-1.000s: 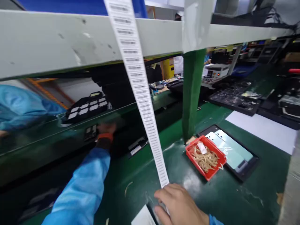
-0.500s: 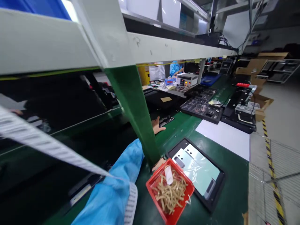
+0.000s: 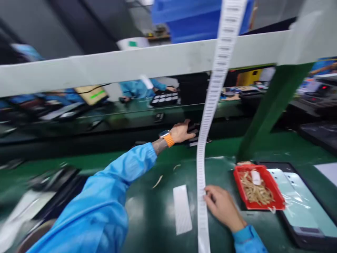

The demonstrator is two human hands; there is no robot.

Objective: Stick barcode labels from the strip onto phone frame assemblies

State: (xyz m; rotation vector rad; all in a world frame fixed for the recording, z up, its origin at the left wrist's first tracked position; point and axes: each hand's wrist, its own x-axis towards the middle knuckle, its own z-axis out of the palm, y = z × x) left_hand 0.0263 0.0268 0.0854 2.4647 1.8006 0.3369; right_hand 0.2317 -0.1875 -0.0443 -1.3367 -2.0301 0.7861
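My left hand [image 3: 181, 133], with an orange-strapped watch on its wrist, stretches forward with fingers apart. It is over or beside a dark, blurred flat part [image 3: 194, 140] at the back of the bench; I cannot tell if it touches it. A long white strip of printed labels [image 3: 209, 112] hangs from above down to the bottom of the view. My right hand [image 3: 223, 207] is at the strip's right edge, fingers curled together; whatever they pinch is hidden. Left of the strip lies a white label sheet [image 3: 182, 209]. A red box [image 3: 280, 200] of tan rubber bands stands right of my right hand.
Pale green phone back covers [image 3: 300, 200] lie in a black tray [image 3: 289, 228] at the right. A green post [image 3: 263, 112] and a white shelf beam [image 3: 105, 68] cross the view. Dark parts and white sheets [image 3: 23, 211] lie at left. A co-worker's sleeves [image 3: 137, 89] show across the bench.
My view has swung to the left, so the red box and post appear further right. My right hand and the white label sheet have come into view. My left hand remains stretched forward.
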